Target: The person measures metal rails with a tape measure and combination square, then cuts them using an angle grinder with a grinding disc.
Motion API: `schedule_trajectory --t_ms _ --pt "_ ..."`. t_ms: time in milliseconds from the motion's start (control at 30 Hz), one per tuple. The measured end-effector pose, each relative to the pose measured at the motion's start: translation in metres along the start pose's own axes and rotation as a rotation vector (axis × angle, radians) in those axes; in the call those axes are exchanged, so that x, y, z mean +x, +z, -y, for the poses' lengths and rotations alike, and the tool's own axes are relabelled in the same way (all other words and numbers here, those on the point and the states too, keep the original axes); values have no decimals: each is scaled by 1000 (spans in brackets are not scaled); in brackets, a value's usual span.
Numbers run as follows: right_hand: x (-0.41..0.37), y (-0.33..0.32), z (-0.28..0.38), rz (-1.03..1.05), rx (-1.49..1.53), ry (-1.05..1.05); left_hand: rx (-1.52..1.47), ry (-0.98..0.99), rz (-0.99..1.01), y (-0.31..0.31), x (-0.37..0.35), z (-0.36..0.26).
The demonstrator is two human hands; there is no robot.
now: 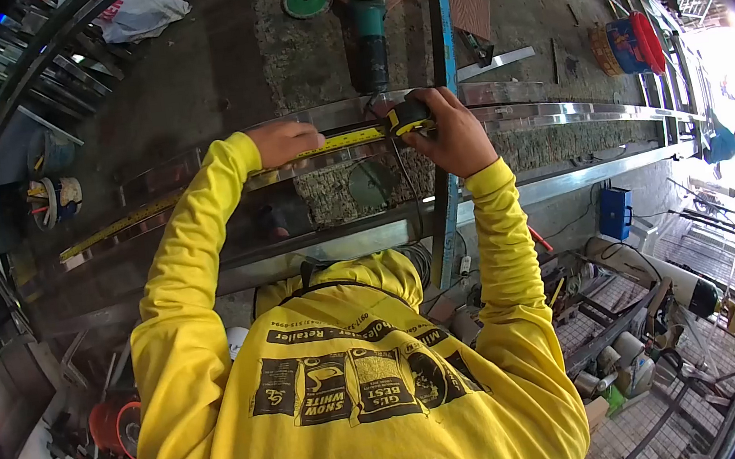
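Note:
My right hand (pixel 456 133) is closed around a black and yellow tape measure (pixel 409 116). Its yellow blade (pixel 126 222) runs out to the left along a shiny metal bar (pixel 553 109). My left hand (pixel 285 142) rests over the blade and the bar, its fingers together and pointing right; whether they pinch anything is hidden. A green and black angle grinder (pixel 371 34) lies just beyond the tape case. Beside my right hand a blue metal bar (pixel 442 49) crosses under the shiny one.
A green disc (pixel 306 0) and brown tiles (pixel 470 14) lie at the far side. A red and blue bucket (pixel 632 45) stands right. A blue box (pixel 615 212) is lower right. Another person (pixel 724 143) is at the far right edge.

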State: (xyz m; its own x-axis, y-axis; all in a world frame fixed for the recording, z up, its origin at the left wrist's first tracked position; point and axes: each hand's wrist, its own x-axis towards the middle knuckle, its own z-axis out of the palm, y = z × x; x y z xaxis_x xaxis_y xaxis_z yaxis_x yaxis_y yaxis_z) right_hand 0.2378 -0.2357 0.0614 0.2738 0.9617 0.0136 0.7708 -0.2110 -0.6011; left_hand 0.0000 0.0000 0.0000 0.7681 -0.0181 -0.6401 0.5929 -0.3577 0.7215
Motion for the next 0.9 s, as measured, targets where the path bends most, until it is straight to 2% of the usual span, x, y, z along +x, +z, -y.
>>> schedule_trajectory --t_ms 67,167,267,367,400,500,567,600,700,767,833,900 --pt "3 2 5 -16 10 -2 113 213 -120 3 15 8" --pt "-6 -9 12 -32 -16 7 42 98 -81 7 9 -24" --pt "-14 -10 20 -28 -13 20 182 151 -145 7 -4 -12" --pt "-24 2 21 -125 133 3 113 73 -92 -1 -29 -4" --pt "-27 5 23 -104 227 31 151 128 -143 1 -34 13" --pt "-37 9 31 -31 454 132 137 0 -115 -2 -68 21" --pt "-40 9 41 44 537 210 205 110 -224 2 -84 23" --pt "-43 10 38 16 518 153 262 175 -296 5 -92 26" --pt "-57 28 21 -18 873 293 331 322 -547 14 -122 42" --pt "-48 30 27 58 912 238 380 260 -577 19 -139 46" --pt "-41 47 37 87 931 227 348 114 -533 18 -162 41" --pt "-46 69 37 94 951 187 323 76 -552 22 -189 44"
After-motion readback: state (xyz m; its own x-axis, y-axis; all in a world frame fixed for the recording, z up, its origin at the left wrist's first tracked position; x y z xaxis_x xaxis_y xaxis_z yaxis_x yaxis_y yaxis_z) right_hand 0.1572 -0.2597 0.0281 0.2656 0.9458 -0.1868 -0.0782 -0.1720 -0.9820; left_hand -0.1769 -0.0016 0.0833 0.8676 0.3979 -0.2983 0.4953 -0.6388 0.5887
